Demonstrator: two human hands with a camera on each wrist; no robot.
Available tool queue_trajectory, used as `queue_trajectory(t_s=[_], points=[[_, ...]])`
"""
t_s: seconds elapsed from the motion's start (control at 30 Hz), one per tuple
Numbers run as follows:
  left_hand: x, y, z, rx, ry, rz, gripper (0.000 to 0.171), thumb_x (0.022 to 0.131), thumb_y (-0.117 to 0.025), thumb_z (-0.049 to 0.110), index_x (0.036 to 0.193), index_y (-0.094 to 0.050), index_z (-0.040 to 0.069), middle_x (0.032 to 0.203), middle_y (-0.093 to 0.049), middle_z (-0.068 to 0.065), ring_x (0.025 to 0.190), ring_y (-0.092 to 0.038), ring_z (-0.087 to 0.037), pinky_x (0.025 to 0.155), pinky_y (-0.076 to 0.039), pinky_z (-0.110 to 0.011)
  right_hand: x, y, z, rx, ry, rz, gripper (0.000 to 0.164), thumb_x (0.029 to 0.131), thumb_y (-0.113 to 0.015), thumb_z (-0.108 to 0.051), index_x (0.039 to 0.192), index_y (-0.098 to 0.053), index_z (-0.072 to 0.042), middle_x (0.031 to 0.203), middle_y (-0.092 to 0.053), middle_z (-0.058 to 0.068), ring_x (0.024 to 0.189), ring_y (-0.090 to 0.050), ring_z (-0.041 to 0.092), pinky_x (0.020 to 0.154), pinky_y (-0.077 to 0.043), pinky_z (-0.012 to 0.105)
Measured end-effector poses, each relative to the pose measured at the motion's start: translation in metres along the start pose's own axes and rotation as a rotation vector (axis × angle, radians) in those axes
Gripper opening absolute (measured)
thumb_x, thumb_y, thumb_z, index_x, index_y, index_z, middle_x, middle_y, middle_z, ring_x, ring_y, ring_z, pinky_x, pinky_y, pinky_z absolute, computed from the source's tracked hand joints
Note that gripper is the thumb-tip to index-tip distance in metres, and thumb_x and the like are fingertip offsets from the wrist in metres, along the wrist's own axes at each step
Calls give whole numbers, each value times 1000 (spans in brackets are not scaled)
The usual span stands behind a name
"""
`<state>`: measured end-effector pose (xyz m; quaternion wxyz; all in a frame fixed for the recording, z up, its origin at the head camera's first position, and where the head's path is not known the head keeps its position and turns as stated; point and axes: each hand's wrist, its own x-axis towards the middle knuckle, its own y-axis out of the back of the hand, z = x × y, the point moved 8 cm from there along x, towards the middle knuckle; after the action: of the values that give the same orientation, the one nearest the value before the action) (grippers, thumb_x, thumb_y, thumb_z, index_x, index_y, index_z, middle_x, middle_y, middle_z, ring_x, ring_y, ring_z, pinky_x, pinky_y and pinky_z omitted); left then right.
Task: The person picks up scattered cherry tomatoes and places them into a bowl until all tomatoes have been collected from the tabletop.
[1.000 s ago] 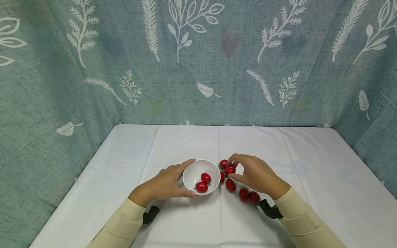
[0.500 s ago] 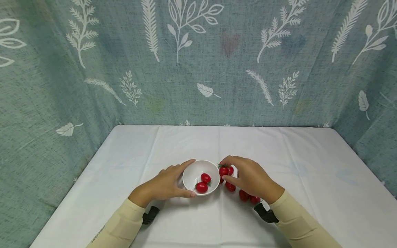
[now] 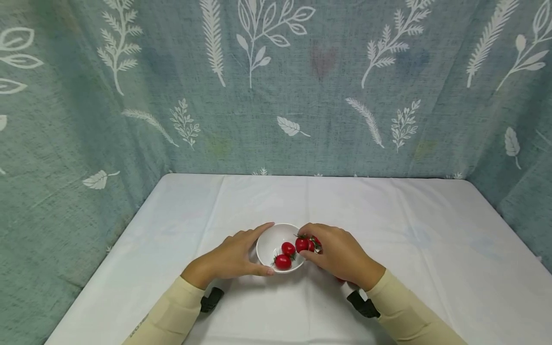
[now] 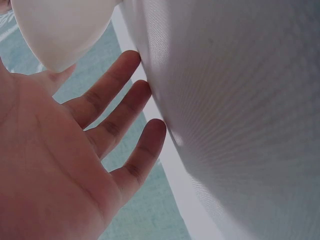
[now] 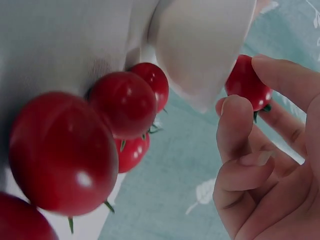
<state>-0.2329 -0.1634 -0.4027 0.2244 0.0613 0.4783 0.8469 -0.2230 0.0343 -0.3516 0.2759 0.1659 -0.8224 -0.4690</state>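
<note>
My left hand (image 3: 228, 254) holds the side of a white bowl (image 3: 268, 242), thumb and index finger at its near and far rim. In the left wrist view the other fingers (image 4: 117, 122) are spread apart from the bowl (image 4: 65, 30). Two cherry tomatoes (image 3: 282, 261) lie inside. At the bowl's right rim my right hand (image 3: 342, 254) pinches another cherry tomato (image 3: 302, 243) by thumb and fingertips; its green stem end shows in the right wrist view, beside the bowl wall (image 5: 200, 50). More red shows behind it, partly hidden by the hand.
Several loose cherry tomatoes (image 5: 62, 155) lie on the white-clothed table (image 3: 366, 206), right of the bowl, mostly hidden under my right hand in the head view. A green-blue curtain (image 3: 258, 124) with white leaf patterns hangs behind and at the sides.
My right hand has picked a cherry tomato from the group and moved left with it to the bowl's rim. My left hand and the bowl have stayed in place.
</note>
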Motion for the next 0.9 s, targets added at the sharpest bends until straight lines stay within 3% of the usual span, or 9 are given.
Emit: queue_trajectory(t_s=[0.5,0.9], points=[[0,-1,-3,7,1,1,107,70,-79,69,158,-28,35,139,-58,-2,122,-51,-24,100,-41,-57,15,-17,-3,-40,-35,-69,36,82,-83,-25,113,-67,-22,97,-71,-11,74,-56,6,68,-48,27],[0,0,-2,17,15,-7,107,70,-79,68,158,-26,37,138,-58,-1,123,-50,-23,102,-39,-57,23,-31,-1,4,-82,-161,33,85,-80,-24,116,-69,-18,104,-74,-6,89,-64,14,74,-52,33]])
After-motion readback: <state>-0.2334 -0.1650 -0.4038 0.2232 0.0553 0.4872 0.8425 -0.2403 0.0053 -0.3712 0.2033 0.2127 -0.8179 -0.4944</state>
